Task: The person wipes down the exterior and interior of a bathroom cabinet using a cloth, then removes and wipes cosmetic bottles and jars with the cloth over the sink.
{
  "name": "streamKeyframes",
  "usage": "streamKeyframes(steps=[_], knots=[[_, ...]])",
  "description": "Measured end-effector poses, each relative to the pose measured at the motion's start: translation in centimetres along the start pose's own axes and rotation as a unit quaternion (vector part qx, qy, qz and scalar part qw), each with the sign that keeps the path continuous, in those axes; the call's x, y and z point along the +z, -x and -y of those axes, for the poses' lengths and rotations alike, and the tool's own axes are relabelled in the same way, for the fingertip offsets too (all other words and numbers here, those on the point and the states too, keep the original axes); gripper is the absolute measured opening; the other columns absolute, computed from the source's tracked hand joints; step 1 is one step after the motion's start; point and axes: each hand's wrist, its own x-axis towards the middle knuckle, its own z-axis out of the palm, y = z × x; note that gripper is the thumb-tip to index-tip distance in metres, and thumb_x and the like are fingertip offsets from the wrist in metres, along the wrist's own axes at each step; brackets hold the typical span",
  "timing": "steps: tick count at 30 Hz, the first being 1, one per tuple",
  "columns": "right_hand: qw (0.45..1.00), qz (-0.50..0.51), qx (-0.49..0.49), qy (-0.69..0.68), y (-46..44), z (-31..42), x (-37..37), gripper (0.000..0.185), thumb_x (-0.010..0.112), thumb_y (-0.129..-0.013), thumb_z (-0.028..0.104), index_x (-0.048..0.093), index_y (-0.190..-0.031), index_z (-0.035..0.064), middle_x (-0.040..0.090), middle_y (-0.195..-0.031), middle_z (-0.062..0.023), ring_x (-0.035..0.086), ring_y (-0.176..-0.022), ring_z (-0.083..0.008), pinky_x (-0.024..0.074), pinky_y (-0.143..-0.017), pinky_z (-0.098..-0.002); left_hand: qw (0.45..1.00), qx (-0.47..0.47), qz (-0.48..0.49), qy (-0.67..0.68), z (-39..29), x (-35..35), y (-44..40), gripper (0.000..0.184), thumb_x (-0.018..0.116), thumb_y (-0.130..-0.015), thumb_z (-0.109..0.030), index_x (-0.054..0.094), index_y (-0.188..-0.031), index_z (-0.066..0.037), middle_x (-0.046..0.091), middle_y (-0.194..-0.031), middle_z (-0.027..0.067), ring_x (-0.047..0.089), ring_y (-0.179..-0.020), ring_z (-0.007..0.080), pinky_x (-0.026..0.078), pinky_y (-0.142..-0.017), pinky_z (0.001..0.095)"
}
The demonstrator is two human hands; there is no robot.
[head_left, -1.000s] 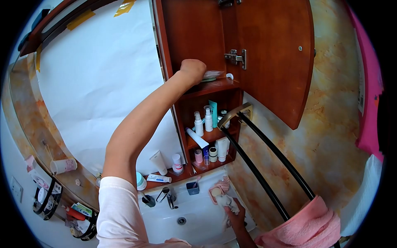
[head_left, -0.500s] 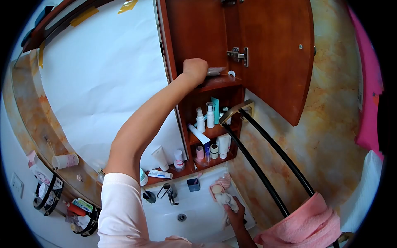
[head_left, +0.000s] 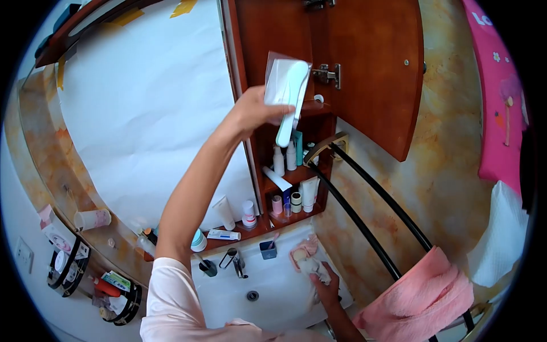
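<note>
My left hand [head_left: 256,111] is raised in front of the open wooden cabinet [head_left: 273,34], closed on a clear plastic packet [head_left: 279,80] and a pale green flat stick [head_left: 290,108], rounded at its upper end. The thumb presses across the stick. Lower down, my right hand [head_left: 327,285] grips a whitish cloth [head_left: 310,267] at the right side of the sink, beside a pink soap dish [head_left: 297,256].
Bottles and tubes [head_left: 278,161] fill the shelves under the cabinet. Its door [head_left: 370,74] stands open to the right. Black rails [head_left: 364,239] carry a pink towel [head_left: 416,299]. Below are a sink [head_left: 228,308], a faucet [head_left: 236,263] and a dark cup [head_left: 268,249].
My left hand has come out of the cabinet, turned, and now holds up the packet and green stick. My right hand stays by the soap dish with the cloth.
</note>
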Motion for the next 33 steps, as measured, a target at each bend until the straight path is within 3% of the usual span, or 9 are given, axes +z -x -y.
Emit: streamKeyframes(steps=[6, 10, 13, 18, 21, 24, 25, 28, 33], knots=[[0.999, 0.016, -0.041, 0.009, -0.2, 3.7, 2.3, 0.029, 0.068, -0.082, 0.005, 0.060, -0.108, -0.0031, 0.060, -0.101, -0.0044, 0.056, -0.093, -0.0124, 0.0450, -0.083, -0.0255, 0.988, -0.047, 0.016, 0.144, 4.7, -0.2, 9.2, 0.032, 0.072, -0.083, -0.017, 0.061, -0.108, 0.000, 0.070, -0.092, 0.0116, 0.069, -0.081, 0.0183, 0.050, -0.066, 0.0262], [0.999, 0.020, -0.039, 0.031, 0.8, 3.7, 5.0, 0.032, 0.069, -0.080, 0.005, 0.061, -0.109, -0.0052, 0.061, -0.107, -0.0080, 0.057, -0.097, -0.0153, 0.0447, -0.088, -0.0278, 0.950, -0.103, -0.007, 0.294, 8.3, -0.6, 18.0, 0.037, 0.069, -0.086, -0.014, 0.055, -0.117, 0.003, 0.068, -0.100, 0.0177, 0.069, -0.090, 0.0265, 0.056, -0.081, 0.0378], [0.998, 0.033, -0.010, 0.058, 1.8, 1.3, 6.9, 0.040, 0.071, -0.078, 0.005, 0.060, -0.114, -0.0076, 0.062, -0.114, -0.0142, 0.057, -0.107, -0.0206, 0.0419, -0.097, -0.0328, 0.915, -0.152, -0.082, 0.366, 10.2, -0.8, 26.1, 0.038, 0.066, -0.089, -0.013, 0.052, -0.121, 0.003, 0.067, -0.105, 0.0188, 0.068, -0.093, 0.0274, 0.056, -0.084, 0.0402], [0.990, 0.135, 0.022, 0.041, 3.4, 3.0, 12.6, 0.035, 0.067, -0.082, 0.006, 0.060, -0.114, -0.0068, 0.060, -0.113, -0.0109, 0.055, -0.106, -0.0183, 0.0409, -0.096, -0.0307, 0.856, -0.292, -0.204, 0.375, 18.1, 1.0, 44.2, 0.029, 0.059, -0.094, -0.014, 0.055, -0.119, 0.001, 0.068, -0.103, 0.0139, 0.067, -0.090, 0.0220, 0.054, -0.079, 0.0376], [0.978, 0.198, 0.047, 0.039, 4.6, 2.5, 16.3, 0.032, 0.064, -0.084, 0.005, 0.060, -0.113, -0.0062, 0.059, -0.109, -0.0081, 0.055, -0.102, -0.0155, 0.0408, -0.092, -0.0268, 0.863, -0.395, -0.289, 0.122, 21.7, 4.8, 55.6, 0.025, 0.057, -0.094, -0.013, 0.058, -0.116, -0.002, 0.069, -0.097, 0.0134, 0.068, -0.087, 0.0236, 0.052, -0.076, 0.0377], [0.964, 0.253, 0.067, 0.038, 5.9, 1.3, 19.1, 0.032, 0.064, -0.084, 0.005, 0.060, -0.113, -0.0062, 0.059, -0.108, -0.0078, 0.055, -0.100, -0.0155, 0.0408, -0.092, -0.0266, 0.812, -0.498, -0.263, -0.156, 21.1, 7.6, 63.3, 0.024, 0.053, -0.092, -0.006, 0.060, -0.114, -0.003, 0.068, -0.104, 0.0158, 0.066, -0.093, 0.0331, 0.050, -0.081, 0.0379], [0.960, 0.267, 0.073, 0.034, 6.3, 0.8, 20.0, 0.032, 0.064, -0.084, 0.005, 0.060, -0.113, -0.0063, 0.059, -0.108, -0.0078, 0.055, -0.100, -0.0157, 0.0408, -0.092, -0.0266, 0.815, -0.416, -0.321, -0.245, 21.4, 8.7, 65.4, 0.031, 0.055, -0.085, -0.001, 0.062, -0.114, -0.007, 0.067, -0.098, 0.0156, 0.062, -0.091, 0.0362, 0.048, -0.077, 0.0423], [0.946, 0.314, 0.076, 0.037, 7.0, -0.1, 21.9, 0.032, 0.065, -0.084, 0.005, 0.059, -0.113, -0.0065, 0.059, -0.108, -0.0080, 0.055, -0.099, -0.0159, 0.0410, -0.091, -0.0267, 0.741, -0.508, -0.222, -0.379, 22.2, 8.9, 69.9, 0.039, 0.056, -0.079, 0.000, 0.064, -0.115, -0.009, 0.065, -0.092, 0.0118, 0.062, -0.089, 0.0320, 0.044, -0.073, 0.0443], [0.935, 0.337, 0.096, 0.053, 8.2, -0.7, 23.3, 0.038, 0.065, -0.084, 0.006, 0.057, -0.119, -0.0063, 0.060, -0.111, -0.0074, 0.055, -0.103, -0.0149, 0.0408, -0.093, -0.0264, 0.684, -0.485, -0.249, -0.486, 27.7, 8.6, 73.6, 0.039, 0.052, -0.081, -0.004, 0.067, -0.116, -0.013, 0.064, -0.100, 0.0088, 0.059, -0.095, 0.0254, 0.039, -0.082, 0.0417]])
